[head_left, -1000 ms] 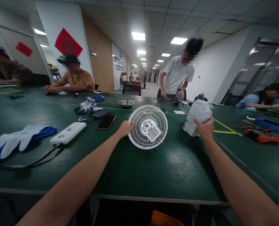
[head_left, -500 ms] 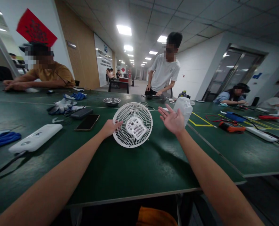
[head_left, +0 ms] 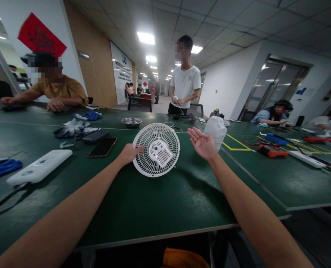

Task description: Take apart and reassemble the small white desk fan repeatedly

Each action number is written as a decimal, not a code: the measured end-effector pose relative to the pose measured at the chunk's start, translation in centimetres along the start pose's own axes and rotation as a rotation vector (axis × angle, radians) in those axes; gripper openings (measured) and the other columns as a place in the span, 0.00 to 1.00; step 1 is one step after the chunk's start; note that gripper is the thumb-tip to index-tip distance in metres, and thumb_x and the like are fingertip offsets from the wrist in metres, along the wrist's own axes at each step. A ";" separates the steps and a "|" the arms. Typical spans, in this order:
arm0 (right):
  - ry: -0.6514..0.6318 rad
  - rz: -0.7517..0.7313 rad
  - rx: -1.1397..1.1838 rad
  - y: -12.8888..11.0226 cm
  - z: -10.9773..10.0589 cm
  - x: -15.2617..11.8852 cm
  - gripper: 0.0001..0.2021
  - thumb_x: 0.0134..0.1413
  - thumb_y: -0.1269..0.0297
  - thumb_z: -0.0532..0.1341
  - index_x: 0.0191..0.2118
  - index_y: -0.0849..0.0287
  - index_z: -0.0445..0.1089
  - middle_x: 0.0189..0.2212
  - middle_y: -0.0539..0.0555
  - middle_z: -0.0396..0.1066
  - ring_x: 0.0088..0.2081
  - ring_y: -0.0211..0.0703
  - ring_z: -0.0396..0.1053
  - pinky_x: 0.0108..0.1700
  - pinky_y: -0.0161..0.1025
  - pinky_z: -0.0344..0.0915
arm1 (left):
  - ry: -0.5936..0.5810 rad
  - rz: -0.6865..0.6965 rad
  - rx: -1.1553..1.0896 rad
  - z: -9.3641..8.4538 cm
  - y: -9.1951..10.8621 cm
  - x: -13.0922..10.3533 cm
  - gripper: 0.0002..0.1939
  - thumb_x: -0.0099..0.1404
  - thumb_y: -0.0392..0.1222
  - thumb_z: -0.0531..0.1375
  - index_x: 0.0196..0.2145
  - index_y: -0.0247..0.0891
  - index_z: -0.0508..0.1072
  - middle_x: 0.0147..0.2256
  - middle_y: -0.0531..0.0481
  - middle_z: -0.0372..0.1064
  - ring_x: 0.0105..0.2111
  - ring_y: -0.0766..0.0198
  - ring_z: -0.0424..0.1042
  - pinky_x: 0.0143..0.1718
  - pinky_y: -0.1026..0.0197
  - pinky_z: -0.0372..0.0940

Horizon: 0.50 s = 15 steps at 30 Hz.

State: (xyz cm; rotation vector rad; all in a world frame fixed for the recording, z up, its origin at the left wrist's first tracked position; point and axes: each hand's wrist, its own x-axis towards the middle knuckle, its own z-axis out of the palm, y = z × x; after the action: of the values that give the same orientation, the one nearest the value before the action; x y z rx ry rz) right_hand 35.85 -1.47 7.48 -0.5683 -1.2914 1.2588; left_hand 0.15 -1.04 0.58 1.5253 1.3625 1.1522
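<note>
A round white fan grille (head_left: 156, 169) with a slotted motor housing at its centre is tilted up over the green table (head_left: 143, 212). My left hand (head_left: 129, 154) grips its left rim, thumb on the near side and the other fingers hidden behind. To the right of the grille, my right hand (head_left: 203, 143) is held palm up with its fingers stretched out and nothing in it. Just behind that hand stands a white plastic housing (head_left: 216, 128), partly covered by it. A thin white cable (head_left: 174, 125) lies behind the grille.
On the left lie a black phone (head_left: 102, 147), a white power bank (head_left: 39, 166), a dark case (head_left: 95, 136) and gloves (head_left: 73, 127). A metal bowl (head_left: 131, 122) sits behind the grille. An orange multimeter (head_left: 273, 150) lies right. A person in a white shirt (head_left: 185, 83) stands across the table.
My right hand's fingers have drawn closer together, palm still up. The left hand keeps its hold on the grille. Across the table, the standing person has straightened, now holding a small white object.
</note>
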 end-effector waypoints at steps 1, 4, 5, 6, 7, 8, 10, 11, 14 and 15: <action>0.011 0.000 0.021 0.2 -0.2 0.2 0.23 0.59 0.60 0.43 0.52 0.59 0.67 0.57 0.58 0.67 0.60 0.47 0.63 0.50 0.45 0.68 | 0.000 0.005 0.008 0.0 0.0 0.0 0.16 0.58 0.49 0.65 0.36 0.33 0.77 0.31 0.44 0.78 0.31 0.55 0.78 0.33 0.56 0.73; 0.045 -0.005 0.078 0.9 -0.9 0.8 0.19 0.57 0.64 0.47 0.50 0.57 0.69 0.53 0.56 0.71 0.57 0.44 0.67 0.46 0.40 0.70 | 0.009 0.011 0.004 0.0 -0.1 0.1 0.15 0.58 0.49 0.65 0.35 0.33 0.77 0.30 0.44 0.78 0.30 0.56 0.78 0.32 0.57 0.73; 0.055 -0.008 0.086 1.1 -1.1 0.9 0.18 0.56 0.66 0.48 0.49 0.57 0.69 0.52 0.56 0.72 0.55 0.44 0.68 0.45 0.39 0.71 | 0.013 0.010 -0.001 0.0 -0.2 0.2 0.15 0.58 0.49 0.65 0.35 0.33 0.77 0.30 0.45 0.78 0.29 0.56 0.78 0.32 0.58 0.73; 0.066 -0.017 0.087 1.2 -1.3 1.1 0.18 0.55 0.67 0.50 0.48 0.56 0.70 0.51 0.55 0.73 0.54 0.43 0.69 0.44 0.39 0.71 | 0.015 0.008 -0.006 0.1 -0.2 0.3 0.15 0.58 0.49 0.65 0.34 0.33 0.77 0.30 0.45 0.78 0.29 0.56 0.78 0.32 0.58 0.73; 0.076 -0.034 0.078 1.4 -1.4 1.2 0.17 0.55 0.67 0.51 0.48 0.56 0.70 0.50 0.55 0.73 0.54 0.44 0.70 0.44 0.39 0.71 | 0.015 0.006 -0.009 0.1 -0.3 0.3 0.15 0.58 0.49 0.65 0.34 0.33 0.77 0.29 0.45 0.78 0.29 0.57 0.78 0.32 0.59 0.72; 0.086 -0.061 0.053 1.4 -1.6 1.3 0.17 0.54 0.68 0.51 0.47 0.56 0.70 0.50 0.56 0.74 0.53 0.44 0.70 0.44 0.39 0.71 | 0.011 0.005 -0.011 0.1 -0.4 0.4 0.15 0.58 0.49 0.65 0.34 0.33 0.77 0.29 0.45 0.78 0.29 0.57 0.78 0.32 0.59 0.72; 0.124 -0.158 -0.080 1.4 -1.9 1.2 0.18 0.52 0.69 0.52 0.48 0.56 0.70 0.48 0.56 0.75 0.51 0.46 0.72 0.47 0.43 0.70 | -0.001 0.008 -0.012 0.0 -0.4 0.4 0.15 0.58 0.50 0.65 0.35 0.33 0.77 0.29 0.45 0.78 0.29 0.57 0.78 0.32 0.59 0.72; 0.151 -0.229 -0.201 1.2 -2.0 1.1 0.20 0.50 0.69 0.52 0.49 0.56 0.69 0.47 0.56 0.75 0.51 0.47 0.72 0.49 0.46 0.69 | -0.005 0.008 -0.013 0.0 -0.4 0.4 0.15 0.58 0.50 0.65 0.35 0.33 0.77 0.29 0.45 0.78 0.29 0.57 0.78 0.32 0.59 0.73; 0.298 -0.500 -0.725 0.2 -2.6 0.5 0.25 0.47 0.72 0.52 0.53 0.55 0.68 0.50 0.55 0.72 0.53 0.50 0.68 0.55 0.52 0.63 | 0.006 -0.005 -0.018 0.1 0.0 0.2 0.15 0.57 0.50 0.66 0.34 0.33 0.77 0.30 0.45 0.78 0.30 0.57 0.78 0.32 0.59 0.72; 0.389 -0.589 -0.897 -0.2 -2.9 0.4 0.27 0.46 0.72 0.52 0.54 0.55 0.67 0.52 0.56 0.69 0.55 0.51 0.66 0.57 0.53 0.61 | 0.016 -0.011 -0.019 0.1 0.1 0.1 0.15 0.57 0.49 0.66 0.34 0.33 0.77 0.30 0.45 0.78 0.30 0.57 0.78 0.32 0.59 0.72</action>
State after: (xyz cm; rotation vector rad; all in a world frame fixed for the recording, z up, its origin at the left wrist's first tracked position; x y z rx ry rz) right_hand 38.47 -0.32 7.02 -0.9084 -1.4935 0.0254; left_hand 0.32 -0.97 0.66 1.4967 1.3643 1.1698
